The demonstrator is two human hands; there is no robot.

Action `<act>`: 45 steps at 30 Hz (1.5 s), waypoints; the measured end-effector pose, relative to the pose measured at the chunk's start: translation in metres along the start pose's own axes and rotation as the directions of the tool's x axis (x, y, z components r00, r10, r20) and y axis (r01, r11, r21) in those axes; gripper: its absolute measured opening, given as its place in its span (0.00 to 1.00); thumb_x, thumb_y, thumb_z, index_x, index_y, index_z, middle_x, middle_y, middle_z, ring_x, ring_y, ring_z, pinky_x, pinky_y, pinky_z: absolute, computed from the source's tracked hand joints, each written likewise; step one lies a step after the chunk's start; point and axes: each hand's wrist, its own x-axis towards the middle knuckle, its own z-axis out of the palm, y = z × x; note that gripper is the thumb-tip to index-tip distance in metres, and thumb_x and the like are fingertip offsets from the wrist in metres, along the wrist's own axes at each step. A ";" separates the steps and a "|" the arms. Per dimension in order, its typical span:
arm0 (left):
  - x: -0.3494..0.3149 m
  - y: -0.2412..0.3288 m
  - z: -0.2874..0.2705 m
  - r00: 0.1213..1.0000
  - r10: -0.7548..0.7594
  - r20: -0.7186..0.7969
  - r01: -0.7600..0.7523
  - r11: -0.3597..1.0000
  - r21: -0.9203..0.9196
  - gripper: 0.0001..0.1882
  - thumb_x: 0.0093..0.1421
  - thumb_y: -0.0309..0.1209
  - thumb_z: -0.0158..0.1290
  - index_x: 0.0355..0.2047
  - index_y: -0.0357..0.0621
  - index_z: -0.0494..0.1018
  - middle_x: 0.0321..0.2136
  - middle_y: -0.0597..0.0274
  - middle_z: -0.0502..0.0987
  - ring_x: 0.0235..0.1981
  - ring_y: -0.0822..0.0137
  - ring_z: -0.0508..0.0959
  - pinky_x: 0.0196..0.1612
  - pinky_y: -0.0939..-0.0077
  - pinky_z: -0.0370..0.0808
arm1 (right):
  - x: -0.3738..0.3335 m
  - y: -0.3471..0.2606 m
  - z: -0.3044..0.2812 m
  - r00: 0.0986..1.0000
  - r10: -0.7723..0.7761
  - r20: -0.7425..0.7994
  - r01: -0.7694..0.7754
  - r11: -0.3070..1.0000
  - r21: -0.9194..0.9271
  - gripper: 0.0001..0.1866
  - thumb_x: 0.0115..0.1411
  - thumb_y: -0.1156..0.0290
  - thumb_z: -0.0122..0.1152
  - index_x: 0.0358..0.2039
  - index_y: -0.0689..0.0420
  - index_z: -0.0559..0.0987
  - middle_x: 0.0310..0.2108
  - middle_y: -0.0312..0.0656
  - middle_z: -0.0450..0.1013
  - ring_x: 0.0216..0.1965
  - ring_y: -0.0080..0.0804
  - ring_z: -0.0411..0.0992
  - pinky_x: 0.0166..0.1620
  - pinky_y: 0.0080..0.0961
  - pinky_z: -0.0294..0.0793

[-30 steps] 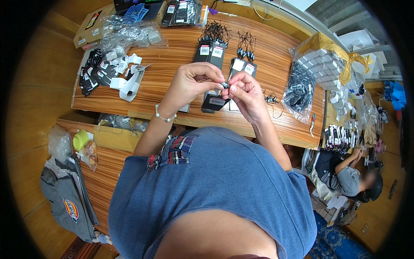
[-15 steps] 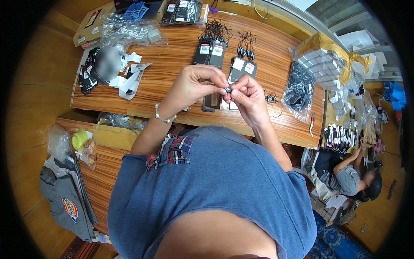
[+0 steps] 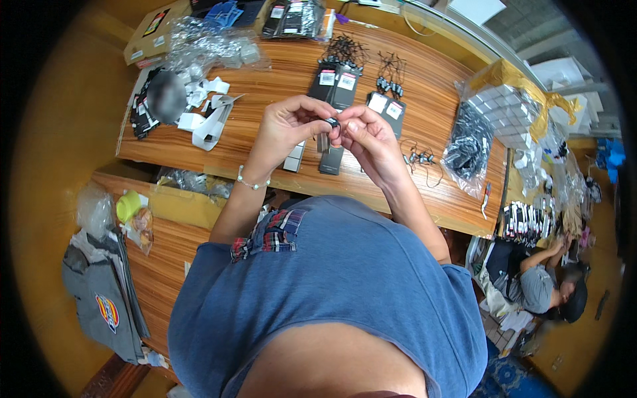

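My left hand (image 3: 288, 127), with a beaded bracelet on its wrist, pinches a small black piece (image 3: 333, 123) between thumb and fingertips. It resembles the small corded pieces lying on the table. Close against it, my right hand (image 3: 373, 140) has thumb and fingers pinched together; what they grip is too small to make out. Beyond the hands lie dark hang tags (image 3: 345, 93) with white labels, partly covered by my fingers. Black corded pieces (image 3: 345, 53) are bunched at their far end. A second stack of tags (image 3: 388, 109) has more corded pieces (image 3: 390, 83) above it.
Several loose corded pieces (image 3: 419, 156) lie right of my hands. Farther right are a clear bag of black cords (image 3: 470, 139), a box of small white packs (image 3: 504, 99) and a small cutter (image 3: 486, 199). Paper strips (image 3: 215, 123) lie left. A co-worker (image 3: 541, 285) sits at right.
The view has shifted slightly, so the table sits a little lower and to the right. Both hands stay together, and the black piece has turned between the fingertips.
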 end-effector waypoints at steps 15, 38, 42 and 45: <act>-0.098 -0.010 -0.128 0.843 -0.064 -0.534 0.195 0.962 0.193 0.10 0.51 0.17 0.52 0.35 0.33 0.73 0.34 0.57 0.76 0.35 0.72 0.75 0.41 0.82 0.71 | 0.086 0.129 0.002 0.972 0.234 -0.014 -0.231 0.945 -0.233 0.07 0.59 0.71 0.49 0.37 0.58 0.72 0.37 0.39 0.72 0.37 0.25 0.70 0.40 0.20 0.68; -0.042 -0.131 -0.169 0.961 -0.112 -0.251 0.274 0.472 0.838 0.06 0.48 0.22 0.53 0.28 0.37 0.76 0.26 0.50 0.75 0.26 0.58 0.76 0.31 0.71 0.72 | 0.019 0.127 -0.047 0.926 0.031 -0.376 -0.211 0.869 -0.448 0.07 0.59 0.75 0.48 0.34 0.64 0.72 0.29 0.38 0.72 0.31 0.22 0.69 0.39 0.18 0.68; -0.038 -0.130 -0.168 0.978 -0.089 -0.191 0.210 0.458 0.864 0.06 0.48 0.21 0.52 0.28 0.37 0.75 0.26 0.50 0.75 0.29 0.56 0.75 0.34 0.69 0.72 | 0.021 0.132 -0.048 0.928 0.055 -0.369 -0.230 0.865 -0.447 0.06 0.59 0.75 0.48 0.34 0.63 0.72 0.29 0.38 0.72 0.32 0.22 0.69 0.39 0.18 0.69; -0.034 -0.129 -0.164 0.976 -0.105 -0.192 0.219 0.473 0.853 0.06 0.48 0.21 0.51 0.28 0.37 0.74 0.27 0.50 0.74 0.30 0.54 0.75 0.35 0.68 0.71 | 0.024 0.136 -0.049 0.934 0.054 -0.353 -0.222 0.862 -0.456 0.06 0.59 0.75 0.49 0.34 0.63 0.72 0.30 0.38 0.72 0.32 0.21 0.69 0.39 0.18 0.69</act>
